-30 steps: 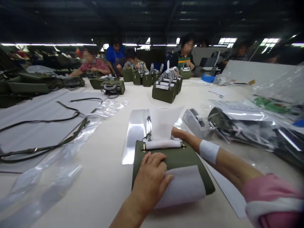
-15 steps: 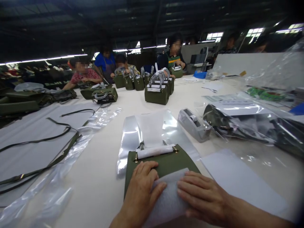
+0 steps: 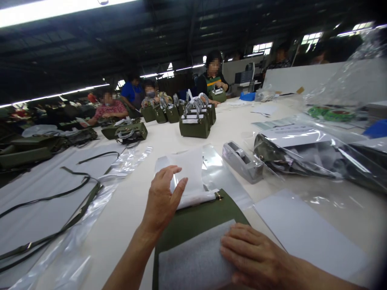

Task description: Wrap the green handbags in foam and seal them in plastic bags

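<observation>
An olive-green handbag [image 3: 193, 219] lies on the table in front of me, its handle wrapped in white material with a gold fitting showing at the right end. Across its lower part rests a sheet of pale tissue [image 3: 193, 253]. My right hand [image 3: 250, 251] lies flat on the right side of that sheet, fingers together and stretched out. Over the bag's upper left corner hovers my left hand [image 3: 165, 193], open and empty, partly covering the wrapped handle. Just beyond it, a white paper sheet [image 3: 193, 167] lies on a clear plastic bag [image 3: 222, 173].
A tape dispenser [image 3: 243, 161] stands to the right, beside a handbag [image 3: 272, 157] in clear plastic. White sheets [image 3: 305, 229] lie at right. Dark green straps [image 3: 75, 205] lie at left. Wrapped green handbags [image 3: 195, 125] stand farther back, with several people behind them.
My left hand has lifted off the tissue and moved forward to the wrapped handle, its fingers opening. My right hand stays on the sheet. The camera view has tilted slightly.
</observation>
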The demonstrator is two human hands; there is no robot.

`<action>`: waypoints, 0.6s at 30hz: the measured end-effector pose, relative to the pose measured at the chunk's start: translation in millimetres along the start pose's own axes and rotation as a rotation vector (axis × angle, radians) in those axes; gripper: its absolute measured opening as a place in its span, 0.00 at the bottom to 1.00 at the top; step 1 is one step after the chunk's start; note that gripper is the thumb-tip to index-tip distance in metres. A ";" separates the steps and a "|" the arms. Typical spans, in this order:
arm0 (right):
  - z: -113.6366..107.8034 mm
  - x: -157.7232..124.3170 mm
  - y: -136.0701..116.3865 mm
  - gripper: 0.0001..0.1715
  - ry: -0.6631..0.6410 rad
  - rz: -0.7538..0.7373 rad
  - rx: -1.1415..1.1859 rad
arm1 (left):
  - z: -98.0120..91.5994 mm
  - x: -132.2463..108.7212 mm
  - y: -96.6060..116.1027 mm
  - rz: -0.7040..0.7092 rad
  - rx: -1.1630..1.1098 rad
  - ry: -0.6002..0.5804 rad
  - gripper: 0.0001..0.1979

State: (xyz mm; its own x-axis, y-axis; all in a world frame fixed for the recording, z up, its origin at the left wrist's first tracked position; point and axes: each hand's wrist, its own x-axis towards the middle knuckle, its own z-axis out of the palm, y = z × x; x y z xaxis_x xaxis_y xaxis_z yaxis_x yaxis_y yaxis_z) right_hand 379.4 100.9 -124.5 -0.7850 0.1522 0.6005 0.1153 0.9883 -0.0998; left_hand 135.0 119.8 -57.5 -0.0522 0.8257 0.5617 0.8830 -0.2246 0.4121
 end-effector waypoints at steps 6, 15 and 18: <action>2.0 -1.0 1.9 0.17 0.071 -0.017 -0.002 | -3.2 -44.3 -23.4 -0.113 -0.003 -0.065 0.12; 2.5 -2.7 1.1 0.18 0.025 -0.068 -0.055 | -10.8 -52.5 -32.8 -0.169 -0.022 -0.061 0.14; -1.2 -10.4 3.9 0.19 -0.015 -0.024 0.040 | -8.3 -51.4 -39.7 -0.408 -0.074 -0.135 0.20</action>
State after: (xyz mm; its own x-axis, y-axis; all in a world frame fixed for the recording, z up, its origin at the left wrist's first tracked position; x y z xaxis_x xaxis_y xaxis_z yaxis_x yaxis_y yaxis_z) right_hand 388.8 103.2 -130.2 -0.7961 0.1282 0.5914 0.0725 0.9905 -0.1171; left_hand 98.7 82.0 -96.8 -0.3244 0.9135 0.2455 0.7665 0.1018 0.6342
